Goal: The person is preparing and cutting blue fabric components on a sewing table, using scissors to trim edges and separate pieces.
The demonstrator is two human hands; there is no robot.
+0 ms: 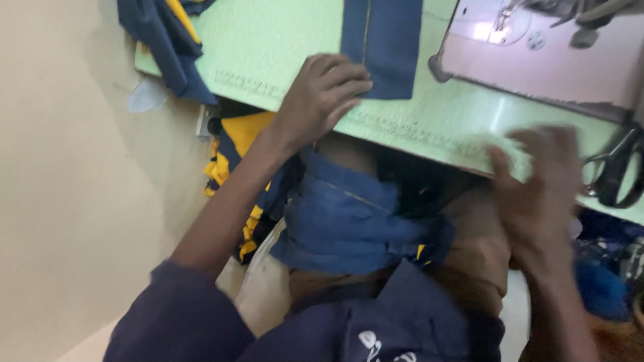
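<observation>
— Where is the left hand (318, 94)?

— At the near edge of the pale green bench (268, 40), fingers (345, 86) bent and loosely spread, resting on the edge just beside the navy fabric strip (384, 43). It touches the strip's lower corner at most; it grips nothing. That placement looks meant to steady the strip where it hangs toward the lap.

— And the strip itself?

— Flat on the bench, running from the far edge toward the near one, left of the sewing machine bed (537, 60), probably laid straight so its seam line stays true.

— The right hand (540, 191)?

— Blurred, at the near edge further right, fingers wide apart and holding nothing that I can make out.

— Anything else?

— A folded blue denim piece (349, 221) lies in the lap under the bench edge, close to hand. Black scissors (614, 167) sit by the right end, within reach. Navy and yellow cloth (168, 33) hangs off the far left corner.
</observation>
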